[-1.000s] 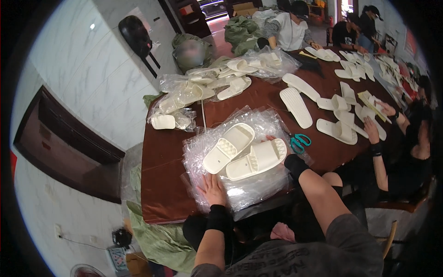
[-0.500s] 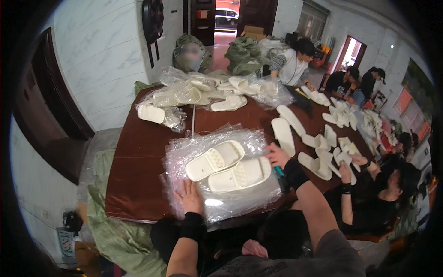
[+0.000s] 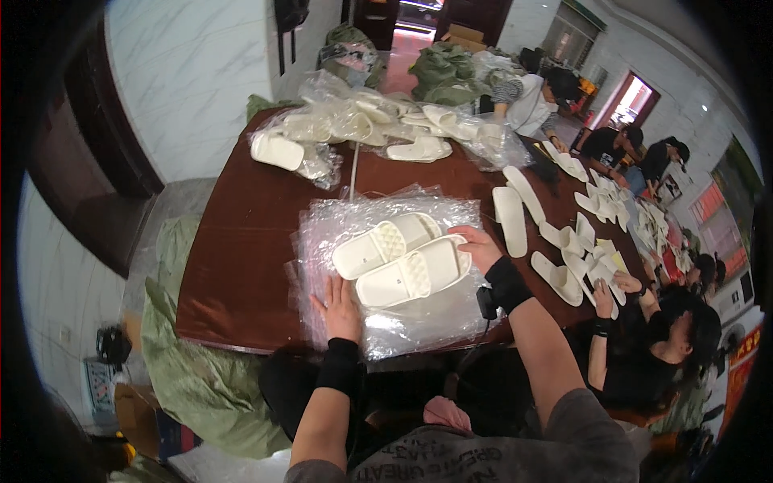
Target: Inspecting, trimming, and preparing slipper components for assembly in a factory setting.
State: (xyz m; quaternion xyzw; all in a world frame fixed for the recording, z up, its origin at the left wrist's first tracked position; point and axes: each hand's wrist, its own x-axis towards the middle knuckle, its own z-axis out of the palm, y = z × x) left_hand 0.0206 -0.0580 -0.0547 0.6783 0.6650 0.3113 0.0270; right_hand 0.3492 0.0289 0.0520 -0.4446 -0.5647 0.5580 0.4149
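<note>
Two dimpled cream slippers [image 3: 393,283], crinkled plastic [image 3: 423,324] beneath, left hand [image 3: 341,311] splayed, right hand [image 3: 481,248] curled, grip unclear

Dk. lettering [image 3: 467,460] on grey shirt [image 3: 564,451]; sm. mark [image 3: 398,281] on slipper [image 3: 415,272].

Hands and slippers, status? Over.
Left hand spread on bags. Right hand at toe of nearer slipper, grip unclear. Farther slipper alongside. Loose slippers beyond, not blocking.
</note>
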